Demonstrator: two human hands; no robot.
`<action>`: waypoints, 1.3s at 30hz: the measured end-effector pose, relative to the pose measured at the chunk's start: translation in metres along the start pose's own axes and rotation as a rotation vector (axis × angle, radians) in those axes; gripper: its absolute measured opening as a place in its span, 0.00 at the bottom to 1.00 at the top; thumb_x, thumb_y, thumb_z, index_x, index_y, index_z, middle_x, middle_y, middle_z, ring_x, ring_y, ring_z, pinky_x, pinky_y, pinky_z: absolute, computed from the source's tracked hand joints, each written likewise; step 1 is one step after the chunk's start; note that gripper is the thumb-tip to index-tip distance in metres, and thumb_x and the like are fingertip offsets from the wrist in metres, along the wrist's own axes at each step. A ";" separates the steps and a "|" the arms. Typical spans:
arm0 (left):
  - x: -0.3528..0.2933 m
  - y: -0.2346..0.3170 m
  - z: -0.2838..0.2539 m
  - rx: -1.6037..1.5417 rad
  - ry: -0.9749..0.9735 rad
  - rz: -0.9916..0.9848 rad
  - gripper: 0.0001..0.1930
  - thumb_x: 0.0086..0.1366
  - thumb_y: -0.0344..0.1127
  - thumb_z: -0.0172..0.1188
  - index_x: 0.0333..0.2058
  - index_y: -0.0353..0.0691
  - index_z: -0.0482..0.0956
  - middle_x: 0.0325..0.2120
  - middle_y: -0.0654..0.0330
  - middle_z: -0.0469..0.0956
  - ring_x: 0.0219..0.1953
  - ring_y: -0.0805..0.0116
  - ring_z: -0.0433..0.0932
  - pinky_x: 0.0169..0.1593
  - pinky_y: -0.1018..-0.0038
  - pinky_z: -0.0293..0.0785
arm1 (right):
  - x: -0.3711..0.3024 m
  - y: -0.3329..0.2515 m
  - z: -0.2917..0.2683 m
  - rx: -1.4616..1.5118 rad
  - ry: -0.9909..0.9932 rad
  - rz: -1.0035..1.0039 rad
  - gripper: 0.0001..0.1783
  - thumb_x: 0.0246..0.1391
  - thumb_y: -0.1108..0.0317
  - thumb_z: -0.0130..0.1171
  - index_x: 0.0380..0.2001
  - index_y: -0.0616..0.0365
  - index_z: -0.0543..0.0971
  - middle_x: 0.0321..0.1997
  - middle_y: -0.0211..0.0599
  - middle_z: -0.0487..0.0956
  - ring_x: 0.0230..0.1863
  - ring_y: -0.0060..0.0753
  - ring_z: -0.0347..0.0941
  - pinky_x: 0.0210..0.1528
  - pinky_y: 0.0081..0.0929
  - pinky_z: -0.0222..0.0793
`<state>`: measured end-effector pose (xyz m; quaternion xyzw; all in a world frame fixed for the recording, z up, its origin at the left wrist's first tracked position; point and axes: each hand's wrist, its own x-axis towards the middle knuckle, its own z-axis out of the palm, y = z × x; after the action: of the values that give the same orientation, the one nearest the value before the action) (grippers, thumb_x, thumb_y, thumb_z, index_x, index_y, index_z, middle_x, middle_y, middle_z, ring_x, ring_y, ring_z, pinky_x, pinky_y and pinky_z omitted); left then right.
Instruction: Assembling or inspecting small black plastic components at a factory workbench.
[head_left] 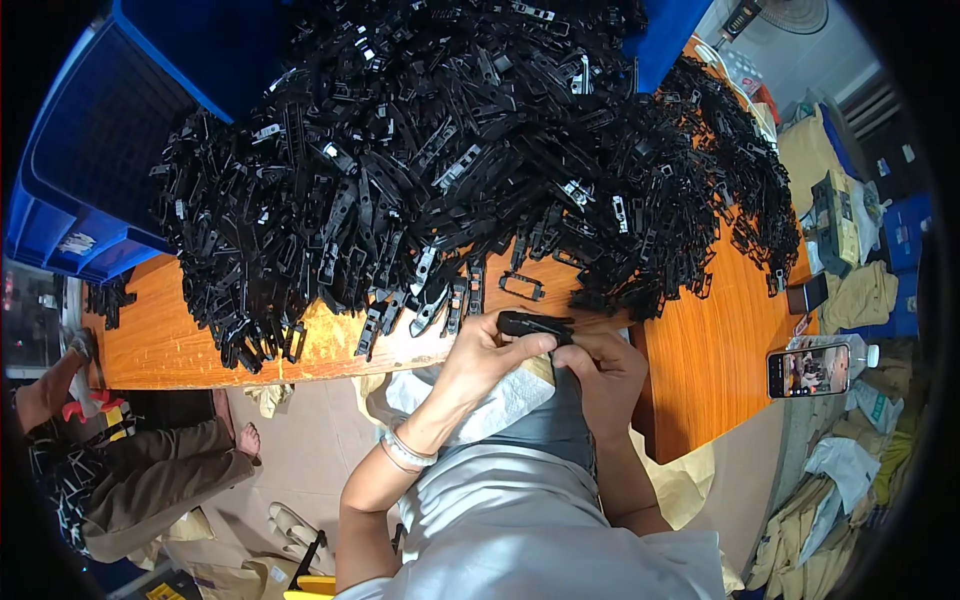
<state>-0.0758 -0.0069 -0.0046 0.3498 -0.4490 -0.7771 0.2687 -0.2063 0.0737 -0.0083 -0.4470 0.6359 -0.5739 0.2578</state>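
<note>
Pale shirt, one, hung on the near side of the wooden table. Left hand, one, pinched a slim black part between thumb and fingers at the table's front edge, the part's long axis running roughly left to right along that edge, just beyond the thumb. Right hand, one, sat at the part's right end, fingertips bunched; whether they gripped it could not be told, the left being nearer its middle.
</note>
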 end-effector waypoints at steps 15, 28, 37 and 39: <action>0.097 0.075 0.034 1.001 0.025 1.106 0.05 0.50 0.27 0.57 0.26 0.31 0.75 0.28 0.55 0.71 0.33 0.60 0.69 0.36 0.69 0.67 | 0.013 0.010 -0.021 0.471 0.143 0.303 0.13 0.45 0.82 0.48 0.36 0.69 0.75 0.21 0.36 0.72 0.19 0.20 0.67 0.21 0.14 0.58; 0.201 0.084 0.059 1.680 0.469 1.008 0.04 0.45 0.31 0.56 0.18 0.40 0.79 0.24 0.56 0.71 0.33 0.62 0.66 0.37 0.69 0.58 | -0.001 0.000 -0.014 0.443 -0.041 0.365 0.11 0.47 0.74 0.52 0.34 0.68 0.75 0.22 0.37 0.76 0.16 0.15 0.62 0.19 0.11 0.56; 0.148 0.119 0.025 0.395 0.388 0.872 0.07 0.59 0.31 0.54 0.32 0.32 0.69 0.23 0.57 0.73 0.22 0.71 0.73 0.26 0.75 0.69 | 0.005 0.009 -0.011 0.402 0.006 0.370 0.11 0.47 0.74 0.52 0.35 0.70 0.74 0.23 0.38 0.76 0.18 0.17 0.64 0.22 0.12 0.59; 0.104 0.117 0.020 0.345 0.143 0.589 0.09 0.63 0.34 0.50 0.33 0.33 0.69 0.17 0.63 0.72 0.16 0.79 0.71 0.22 0.84 0.68 | 0.008 0.012 -0.012 0.410 0.053 0.357 0.11 0.46 0.75 0.52 0.35 0.70 0.74 0.22 0.38 0.76 0.19 0.18 0.66 0.23 0.12 0.60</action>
<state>-0.1429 -0.1258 0.0750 0.2990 -0.6356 -0.5525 0.4488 -0.2230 0.0720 -0.0157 -0.2513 0.5814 -0.6478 0.4233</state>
